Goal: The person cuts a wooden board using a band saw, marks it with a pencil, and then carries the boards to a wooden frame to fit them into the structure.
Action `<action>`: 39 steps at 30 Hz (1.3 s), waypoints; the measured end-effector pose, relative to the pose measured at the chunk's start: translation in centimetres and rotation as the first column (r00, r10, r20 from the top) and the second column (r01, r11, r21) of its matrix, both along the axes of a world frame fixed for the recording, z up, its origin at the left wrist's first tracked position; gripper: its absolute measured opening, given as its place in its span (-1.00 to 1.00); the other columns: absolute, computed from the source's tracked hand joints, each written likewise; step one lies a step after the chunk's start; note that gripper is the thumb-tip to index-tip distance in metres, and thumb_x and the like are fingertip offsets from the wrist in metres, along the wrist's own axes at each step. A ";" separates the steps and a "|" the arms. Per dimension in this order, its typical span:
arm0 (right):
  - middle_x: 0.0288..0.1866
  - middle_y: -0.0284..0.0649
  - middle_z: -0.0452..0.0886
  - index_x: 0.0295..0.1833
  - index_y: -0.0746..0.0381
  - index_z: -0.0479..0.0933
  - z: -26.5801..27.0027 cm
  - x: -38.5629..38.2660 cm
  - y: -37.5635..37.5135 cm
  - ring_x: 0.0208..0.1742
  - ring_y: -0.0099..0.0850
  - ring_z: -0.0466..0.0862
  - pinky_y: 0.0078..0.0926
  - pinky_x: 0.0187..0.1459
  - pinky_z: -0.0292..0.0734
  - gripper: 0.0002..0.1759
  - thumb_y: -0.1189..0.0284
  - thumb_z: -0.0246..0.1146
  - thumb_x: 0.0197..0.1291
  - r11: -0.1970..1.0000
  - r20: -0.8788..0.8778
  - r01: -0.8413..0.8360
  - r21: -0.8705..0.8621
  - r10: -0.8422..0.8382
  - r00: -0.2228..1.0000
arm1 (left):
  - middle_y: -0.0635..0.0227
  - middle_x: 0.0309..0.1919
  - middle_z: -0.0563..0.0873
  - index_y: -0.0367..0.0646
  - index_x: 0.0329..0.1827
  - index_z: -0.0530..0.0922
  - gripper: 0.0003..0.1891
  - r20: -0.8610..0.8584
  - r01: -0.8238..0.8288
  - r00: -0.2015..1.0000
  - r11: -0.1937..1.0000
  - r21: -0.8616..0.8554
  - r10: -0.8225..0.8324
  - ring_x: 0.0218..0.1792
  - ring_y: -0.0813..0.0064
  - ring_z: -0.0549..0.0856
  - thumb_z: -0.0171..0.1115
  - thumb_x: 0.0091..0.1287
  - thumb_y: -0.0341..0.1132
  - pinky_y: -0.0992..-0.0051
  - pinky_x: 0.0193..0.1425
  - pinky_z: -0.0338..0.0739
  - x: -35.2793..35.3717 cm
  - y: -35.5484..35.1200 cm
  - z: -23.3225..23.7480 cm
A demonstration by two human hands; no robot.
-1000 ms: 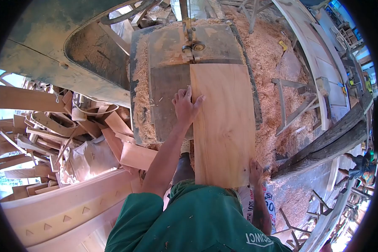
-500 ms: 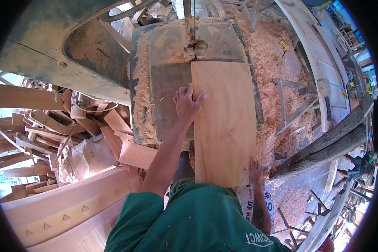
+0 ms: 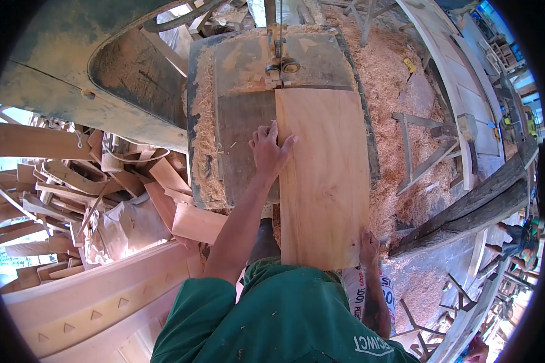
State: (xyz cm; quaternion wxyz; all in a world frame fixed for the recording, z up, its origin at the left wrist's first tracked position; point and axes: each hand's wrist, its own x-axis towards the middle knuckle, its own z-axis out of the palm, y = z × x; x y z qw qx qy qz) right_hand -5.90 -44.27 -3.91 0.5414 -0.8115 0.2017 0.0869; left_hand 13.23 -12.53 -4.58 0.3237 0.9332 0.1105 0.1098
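Observation:
A wide, flat wooden board (image 3: 324, 181) lies lengthwise on the dusty metal table of a bandsaw (image 3: 245, 115). Its far end is close to the blade and the guide rollers (image 3: 283, 66). My left hand (image 3: 271, 150) is on the board's left edge, thumb over the top face and fingers curled at the side, beside the table surface. Near the front right corner, my right hand (image 3: 369, 247) grips the board's right edge; part of its fingers is hidden. The near end of the board reaches my green shirt.
Wood offcuts (image 3: 60, 199) are piled at the left, beside a long pale plank (image 3: 115, 290). Sawdust and shavings (image 3: 387, 91) cover the floor right of the table. A heavy timber beam (image 3: 460, 212) and a trestle (image 3: 427, 151) stand at the right. Another person (image 3: 521, 242) is farther off.
The board and both my hands look the same, with hardly any movement. At the lower right edge, another person's hand has shifted slightly.

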 end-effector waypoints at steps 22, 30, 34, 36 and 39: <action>-0.44 -0.32 0.53 -0.18 0.40 0.56 -1.7 -0.1 -1.0 -0.38 -0.59 0.43 -0.51 -0.36 0.40 -0.45 0.06 0.01 0.43 0.999 -0.023 -0.001 0.042 0.002 1.000 | 0.16 0.00 0.52 -0.34 0.23 0.48 -0.26 0.031 -0.003 0.999 1.000 0.001 0.003 0.11 0.21 0.42 0.31 0.15 0.11 0.19 0.20 0.19 0.2 0.0 0.0; -0.48 -0.37 0.46 -0.23 0.38 0.54 -1.0 0.0 -1.1 -0.40 -0.60 0.39 -0.52 -0.38 0.36 -0.47 0.07 0.01 0.44 1.000 -0.039 -0.027 0.010 0.028 0.999 | 0.16 -0.03 0.50 -0.33 0.25 0.46 -0.25 0.022 -0.001 1.000 1.000 -0.006 0.001 0.11 0.21 0.40 0.29 0.16 0.11 0.17 0.20 0.18 0.1 -0.1 0.1; -0.50 -0.40 0.41 -0.28 0.36 0.52 -0.4 0.3 -0.8 -0.41 -0.60 0.36 -0.52 -0.41 0.32 -0.47 0.07 0.01 0.44 1.000 -0.046 -0.015 -0.004 0.015 0.999 | 0.16 -0.03 0.50 -0.34 0.25 0.46 -0.25 0.028 0.002 1.000 1.000 -0.004 -0.001 0.11 0.21 0.40 0.29 0.16 0.11 0.17 0.20 0.19 0.1 -0.2 0.2; -0.50 -0.40 0.41 -0.28 0.36 0.51 -0.6 0.3 -0.7 -0.42 -0.60 0.35 -0.52 -0.41 0.32 -0.47 0.07 0.01 0.44 1.000 -0.011 -0.020 -0.016 0.020 1.000 | 0.16 -0.02 0.50 -0.34 0.25 0.46 -0.25 0.001 -0.006 1.000 1.000 0.018 0.006 0.11 0.21 0.40 0.28 0.17 0.11 0.18 0.19 0.19 0.1 -0.2 0.3; -0.51 -0.40 0.42 -0.29 0.37 0.51 -0.4 0.5 -0.6 -0.42 -0.60 0.35 -0.51 -0.41 0.32 -0.46 0.07 0.00 0.44 1.000 0.014 -0.016 -0.006 0.016 1.000 | 0.17 -0.02 0.50 -0.34 0.25 0.47 -0.25 0.017 -0.003 1.000 1.000 0.017 0.003 0.10 0.22 0.40 0.28 0.17 0.12 0.19 0.19 0.19 0.1 -0.1 0.2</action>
